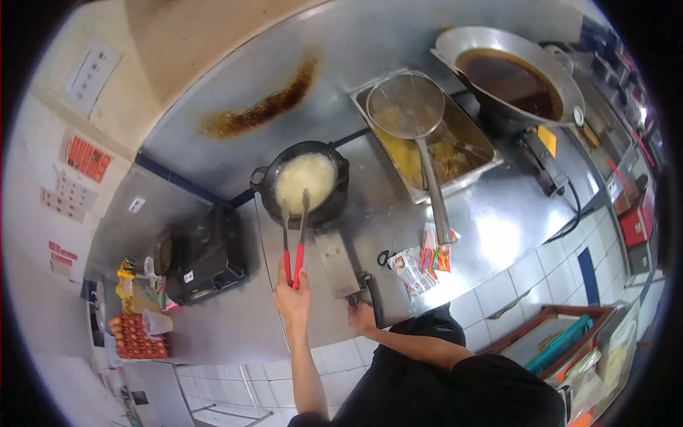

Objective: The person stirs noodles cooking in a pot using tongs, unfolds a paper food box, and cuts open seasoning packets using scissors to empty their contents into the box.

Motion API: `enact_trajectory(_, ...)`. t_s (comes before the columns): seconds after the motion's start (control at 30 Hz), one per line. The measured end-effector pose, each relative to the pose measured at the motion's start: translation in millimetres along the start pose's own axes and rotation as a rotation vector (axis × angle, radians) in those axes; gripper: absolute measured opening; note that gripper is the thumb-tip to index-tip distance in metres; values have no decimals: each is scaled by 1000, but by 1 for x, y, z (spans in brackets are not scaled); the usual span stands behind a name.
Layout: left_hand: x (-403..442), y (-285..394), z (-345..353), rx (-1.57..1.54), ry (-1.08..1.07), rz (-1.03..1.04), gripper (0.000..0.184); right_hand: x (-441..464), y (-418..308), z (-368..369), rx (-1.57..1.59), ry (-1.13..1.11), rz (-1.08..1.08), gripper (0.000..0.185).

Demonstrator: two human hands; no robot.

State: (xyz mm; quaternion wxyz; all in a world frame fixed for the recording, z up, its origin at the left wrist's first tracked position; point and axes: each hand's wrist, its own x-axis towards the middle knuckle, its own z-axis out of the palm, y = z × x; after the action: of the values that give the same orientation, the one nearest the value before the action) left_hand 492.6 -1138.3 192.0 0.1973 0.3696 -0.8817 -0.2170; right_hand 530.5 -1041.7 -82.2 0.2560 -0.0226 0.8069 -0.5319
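My left hand (292, 297) is closed round the red handles of a pair of tongs (302, 238). The tongs' tips are apart and reach into pale, frothy frying oil (306, 181) in a black pan (340, 203). Whatever lies under the froth cannot be made out. My right hand (361, 318) is low at the counter's front edge, fingers closed on a small dark knob (353, 300) of the burner (334, 260). Just to its right is a black handle (375, 302).
Right of the pan, a strainer (407, 107) rests across a metal tray (398, 167) of yellowish food. Behind stands a wok (455, 44) of dark liquid. Seasoning packets (413, 274) lie near the front edge. To the left are a black appliance (213, 267) and egg trays (135, 341).
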Motion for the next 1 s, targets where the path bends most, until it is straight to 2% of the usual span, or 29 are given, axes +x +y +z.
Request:
enact_trajectory(0.07, -1, 11, 2, -5, 33, 37, 54, -7, -13, -11, -5, 41, -31, 34)
enact_trajectory(0.13, -3, 26, 2, 5, -27, -82, 48, -8, -17, -17, -15, 84, -66, 33)
enact_trajectory(0.2, -8, 35, 5, 38, -9, -65, 48, -10, -16, -19, 65, -27, -70, 30)
enact_trajectory(0.3, -9, 47, 13, 63, 74, 24, 51, -9, -16, -17, 58, 21, -67, 30)
enact_trajectory(0.33, -11, 47, 16, 78, 123, 91, 52, -6, -15, -17, 64, 16, -73, 30)
enact_trajectory(0.43, -11, 40, 31, 81, 163, 103, 52, -13, -16, -13, 66, 11, -30, 29)
enact_trajectory(0.53, -16, 38, 30, 78, 99, 15, 52, -13, -8, -16, 40, 19, -82, 26)
enact_trajectory(0.63, -20, 42, 23, 50, 123, -9, 53, -10, -17, -18, 12, 63, -107, 28)
enact_trajectory(0.7, -17, 21, 27, 26, 129, 34, 52, -15, -24, -24, -56, 59, -111, 31)
enact_trajectory(0.77, -15, 8, 34, -16, 118, 95, 51, -11, -18, -21, -92, 8, -91, 34)
enact_trajectory(0.83, -17, 0, 38, 32, 217, 156, 49, 2, 6, -2, -201, -154, -88, 34)
enact_trajectory(0.87, -15, -6, 38, -4, 197, 177, 49, 4, 6, -5, -191, -296, -11, 38)
enact_trajectory(0.93, -6, -6, 45, -70, 105, 83, 48, -6, -6, -23, 7, -634, 144, 48)
enact_trajectory(0.97, -4, 10, 47, -106, 85, 117, 48, -15, -12, -37, 129, -746, 166, 54)
enact_trajectory(1.0, -6, 29, 43, -269, 96, 183, 48, -26, -9, -61, 257, -770, 120, 54)
